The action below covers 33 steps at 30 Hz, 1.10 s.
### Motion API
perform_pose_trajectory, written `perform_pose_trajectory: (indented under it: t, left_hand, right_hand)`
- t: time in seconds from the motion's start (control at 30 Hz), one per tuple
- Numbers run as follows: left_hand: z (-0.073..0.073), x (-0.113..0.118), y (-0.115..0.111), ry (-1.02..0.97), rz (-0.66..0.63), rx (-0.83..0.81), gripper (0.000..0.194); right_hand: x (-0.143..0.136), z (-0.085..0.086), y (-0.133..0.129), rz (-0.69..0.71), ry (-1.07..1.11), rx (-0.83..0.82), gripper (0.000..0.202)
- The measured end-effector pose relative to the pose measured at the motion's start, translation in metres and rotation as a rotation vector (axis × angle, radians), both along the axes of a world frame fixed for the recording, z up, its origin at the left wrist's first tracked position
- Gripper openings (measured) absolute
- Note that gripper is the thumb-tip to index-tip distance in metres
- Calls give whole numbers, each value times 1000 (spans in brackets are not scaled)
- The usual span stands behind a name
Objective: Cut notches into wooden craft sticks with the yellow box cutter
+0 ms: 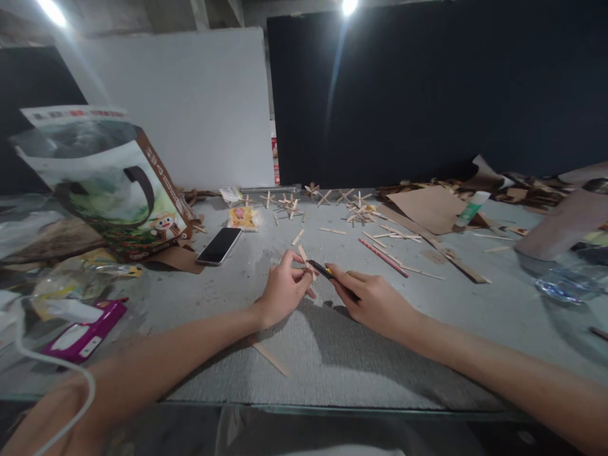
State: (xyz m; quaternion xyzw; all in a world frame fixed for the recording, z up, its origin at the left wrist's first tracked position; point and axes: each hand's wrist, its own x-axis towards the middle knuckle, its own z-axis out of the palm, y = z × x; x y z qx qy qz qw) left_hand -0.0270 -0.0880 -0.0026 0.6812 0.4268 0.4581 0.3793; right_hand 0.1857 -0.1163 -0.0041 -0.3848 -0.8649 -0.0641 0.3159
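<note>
My left hand is closed, pinching a wooden craft stick that slants upward from the fingers. Gripped in my right hand is a dark utility knife with a bit of yellow on it. Its front end meets the stick just above my left fingertips; whether it cuts into the wood is too small to tell. A short stick piece lies just beyond my left hand, and another stick rests on the table near my left forearm.
Several crossed sticks and loose sticks lie at the back. A phone, large printed bag and purple device with a white cable stand left. To the right are a striped pencil, cardboard and glue stick.
</note>
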Motion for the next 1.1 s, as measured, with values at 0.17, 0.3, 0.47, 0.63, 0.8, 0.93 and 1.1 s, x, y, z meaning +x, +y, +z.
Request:
perform_pose_trajectory:
  t: [0.17,0.3,0.47,0.63,0.8,0.93,1.1]
  left_hand:
    - [0,-1,0,25,-8,34,22]
    - [0,-2,0,67,-15,52,17]
    - [2,-1,-1,130,-11,77,10]
    - [6,0,-3,229,15,99,13]
    - [7,2,-4,250,53,90,21]
    - [5,2,-3,273,61,114,24]
    - [2,0,-1,268,17,120,22]
  right_hand:
    - [-1,-3,-2,-31,-74,11,44]
    - [-3,-3,-3,-52,-83,-9,44]
    - [-5,-1,-5,-61,-84,-14,42]
    - [-8,3,-8,-81,-66,-115,41]
    - [-12,10,-9,-103,-22,-262,32]
    - [-12,10,-10,-101,-60,-232,40]
    - [-11,10,-9,-81,-8,-292,33]
